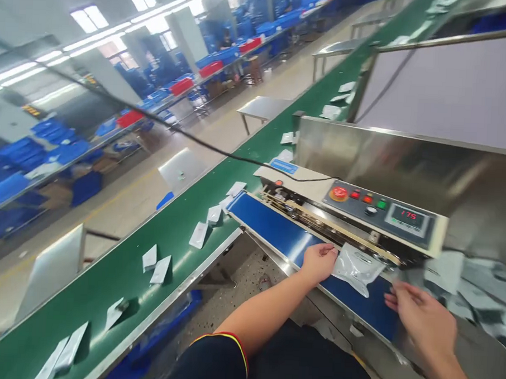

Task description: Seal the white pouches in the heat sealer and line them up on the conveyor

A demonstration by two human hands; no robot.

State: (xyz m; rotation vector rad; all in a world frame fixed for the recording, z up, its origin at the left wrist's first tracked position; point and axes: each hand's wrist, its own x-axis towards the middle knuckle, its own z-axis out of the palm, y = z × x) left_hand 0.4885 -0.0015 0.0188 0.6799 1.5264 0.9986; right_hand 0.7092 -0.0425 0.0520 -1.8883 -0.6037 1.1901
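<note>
A white and clear pouch [357, 266] lies on the blue belt [272, 226] with its upper edge at the sealing machine [353, 208]. My left hand [320, 262] is beside the pouch's left edge, its fingers curled together; what they grip, if anything, is too small to tell. To the right of the pouch, my right hand [419, 315] hovers over the end of the belt, slightly blurred, its fingertips hidden in part. The machine's display [408, 217] shows 175 in red.
A long green conveyor [126, 262] carries scattered white packets [160, 269] along the left. More pouches [479, 283] are piled at the right beyond the machine. A black cable [188, 135] crosses the view. Metal side tables [263, 107] stand past the conveyor.
</note>
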